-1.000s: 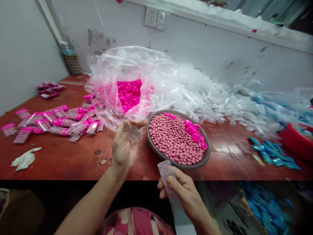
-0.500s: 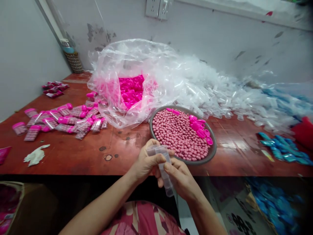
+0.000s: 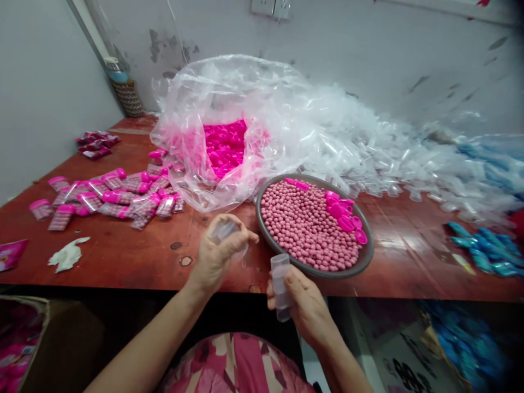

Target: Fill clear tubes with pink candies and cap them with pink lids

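Note:
My left hand (image 3: 215,256) is above the table's front edge, its fingers curled around clear plastic tubes (image 3: 226,232) that it partly hides. Lower and to the right, my right hand (image 3: 305,300) grips an upright clear tube (image 3: 280,286) between thumb and fingers. Just beyond my right hand sits a dark round basin (image 3: 370,248) of pink beads (image 3: 307,224). Several bright pink scoops (image 3: 341,210) lie on the beads at the right side, and another pink piece (image 3: 297,184) lies near the back rim.
Filled tubes with pink caps (image 3: 118,196) lie at left. Behind are a bag of pink pieces (image 3: 225,147) and piled clear tubes (image 3: 380,158). Blue packets (image 3: 487,248) lie right; a white scrap (image 3: 69,254) and pink packet (image 3: 12,254) lie left. Open boxes stand below the table.
My hands have moved apart. My left hand has gone left and up with clear tubes, while my right hand keeps one upright tube. The view has shifted slightly.

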The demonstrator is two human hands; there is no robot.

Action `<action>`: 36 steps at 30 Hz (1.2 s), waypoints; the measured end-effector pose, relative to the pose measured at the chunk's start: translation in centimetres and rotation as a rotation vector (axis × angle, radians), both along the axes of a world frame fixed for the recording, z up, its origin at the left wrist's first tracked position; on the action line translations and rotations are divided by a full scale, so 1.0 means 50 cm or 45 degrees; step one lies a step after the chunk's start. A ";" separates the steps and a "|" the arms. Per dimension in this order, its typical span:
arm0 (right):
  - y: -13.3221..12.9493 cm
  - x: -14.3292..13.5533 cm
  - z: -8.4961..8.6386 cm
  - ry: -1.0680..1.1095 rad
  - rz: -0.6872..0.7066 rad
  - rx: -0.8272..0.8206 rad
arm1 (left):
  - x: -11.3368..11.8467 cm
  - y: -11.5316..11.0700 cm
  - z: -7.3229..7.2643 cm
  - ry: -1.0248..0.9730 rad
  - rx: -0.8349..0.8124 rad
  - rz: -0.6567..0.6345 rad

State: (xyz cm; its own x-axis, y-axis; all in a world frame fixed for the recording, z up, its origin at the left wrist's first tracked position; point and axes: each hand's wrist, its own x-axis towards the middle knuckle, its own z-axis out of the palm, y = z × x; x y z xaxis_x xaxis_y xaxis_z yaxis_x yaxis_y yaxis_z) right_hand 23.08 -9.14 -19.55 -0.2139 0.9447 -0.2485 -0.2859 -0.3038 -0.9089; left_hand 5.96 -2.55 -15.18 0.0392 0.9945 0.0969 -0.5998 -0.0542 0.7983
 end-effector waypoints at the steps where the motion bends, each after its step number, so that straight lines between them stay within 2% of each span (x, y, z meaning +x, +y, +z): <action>1: 0.005 0.004 0.003 0.062 0.002 -0.006 | 0.000 -0.007 -0.010 0.090 -0.011 -0.046; 4: 0.020 0.006 0.012 0.205 0.066 -0.022 | 0.012 -0.028 -0.047 0.221 -0.082 -0.197; 6: 0.027 -0.003 0.014 0.226 0.100 0.014 | 0.023 -0.039 -0.066 0.158 -0.161 -0.359; 8: 0.030 -0.017 0.013 0.204 0.081 0.040 | 0.034 -0.047 -0.076 0.040 -0.227 -0.432; 11: 0.027 -0.039 0.010 0.155 0.025 0.002 | 0.042 -0.048 -0.074 -0.038 -0.223 -0.365; 13: 0.020 -0.047 0.006 0.152 0.018 -0.043 | 0.036 -0.041 -0.063 -0.050 -0.184 -0.258; 16: 0.006 -0.048 0.000 0.133 -0.018 -0.106 | 0.010 -0.020 -0.041 -0.145 -0.082 0.081; 18: 0.000 -0.043 -0.004 0.119 -0.099 -0.096 | -0.011 -0.010 -0.034 -0.166 0.003 0.216; 20: 0.001 -0.038 -0.006 0.144 -0.203 -0.030 | -0.022 -0.011 -0.040 -0.096 0.014 0.155; 22: 0.006 -0.038 -0.007 0.174 -0.252 0.015 | -0.018 -0.025 -0.056 -0.047 -0.073 0.027; 26: 0.019 -0.050 -0.008 0.132 -0.207 0.038 | 0.011 -0.061 -0.093 -0.094 -0.230 -0.109; 30: 0.026 -0.061 -0.009 -0.028 -0.255 0.114 | 0.017 -0.074 -0.106 -0.060 -0.301 -0.232; 33: 0.028 -0.065 -0.006 -0.110 -0.229 0.108 | 0.008 -0.074 -0.102 -0.002 -0.316 -0.206; 36: 0.025 -0.073 -0.007 -0.028 -0.110 0.012 | 0.000 -0.072 -0.094 -0.011 -0.306 -0.118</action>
